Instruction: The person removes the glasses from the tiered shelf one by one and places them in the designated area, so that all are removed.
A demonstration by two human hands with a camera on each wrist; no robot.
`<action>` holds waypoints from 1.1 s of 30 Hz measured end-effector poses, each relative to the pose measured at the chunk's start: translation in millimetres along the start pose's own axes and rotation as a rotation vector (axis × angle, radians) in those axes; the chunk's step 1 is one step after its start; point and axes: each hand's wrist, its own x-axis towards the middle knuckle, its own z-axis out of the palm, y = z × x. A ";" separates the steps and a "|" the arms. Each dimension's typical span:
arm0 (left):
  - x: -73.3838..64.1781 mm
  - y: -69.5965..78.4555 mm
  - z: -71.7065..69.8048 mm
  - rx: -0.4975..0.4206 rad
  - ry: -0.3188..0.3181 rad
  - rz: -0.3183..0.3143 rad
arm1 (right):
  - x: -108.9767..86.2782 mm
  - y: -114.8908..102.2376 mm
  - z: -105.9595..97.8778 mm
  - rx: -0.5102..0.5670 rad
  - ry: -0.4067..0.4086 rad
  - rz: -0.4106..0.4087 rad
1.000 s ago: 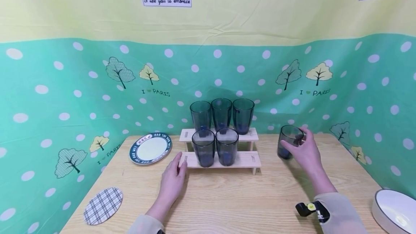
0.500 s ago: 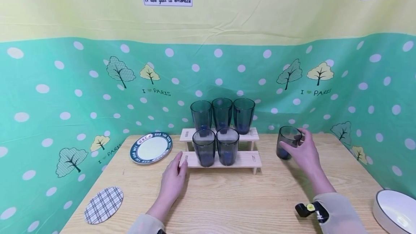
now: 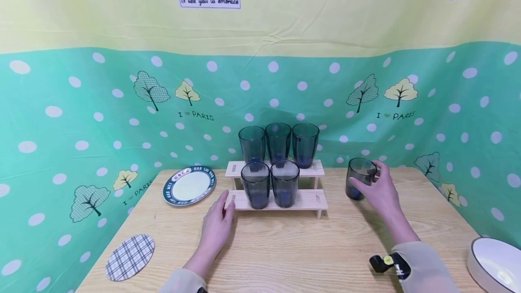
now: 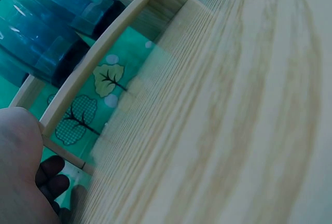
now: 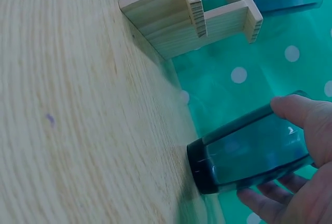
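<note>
At the right, my right hand (image 3: 380, 192) grips a dark, see-through drinking glass (image 3: 358, 184), thumb on one side and fingers round the other. In the right wrist view this upright glass (image 5: 249, 154) has its base at or very near the tabletop; I cannot tell if it touches. My left hand (image 3: 217, 220) holds the left end of the two-tier wooden rack (image 3: 307, 199), its thumb at the front corner in the left wrist view. Two matching glasses (image 3: 255, 189) stand on the lower tier, left of its middle. Three more glasses (image 3: 278, 141) line the upper tier.
A plate with a dark patterned rim (image 3: 189, 186) lies left of the rack. Nearer on the left is a plaid oval mat (image 3: 130, 257). A white bowl (image 3: 476, 263) sits at the right front. Polka-dot cloth (image 3: 293, 89) hangs behind the wooden table (image 3: 285, 257).
The right hand and its glass have shifted very slightly to the left. My left hand keeps its place at the rack's end.
</note>
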 end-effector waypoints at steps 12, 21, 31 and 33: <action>-1.3 1.5 -1.0 0.003 -0.010 -0.003 | -2.2 -8.3 -4.1 -0.053 0.002 -0.035; -1.4 1.8 -1.1 0.005 -0.007 -0.001 | -9.3 -30.1 -6.2 -0.125 0.075 -0.127; -1.1 3.7 -1.1 0.002 0.003 0.007 | -24.0 -58.2 -7.7 -0.116 0.085 -0.169; -1.5 3.9 -1.4 0.004 0.009 0.010 | -26.0 -62.1 -7.5 -0.115 0.078 -0.174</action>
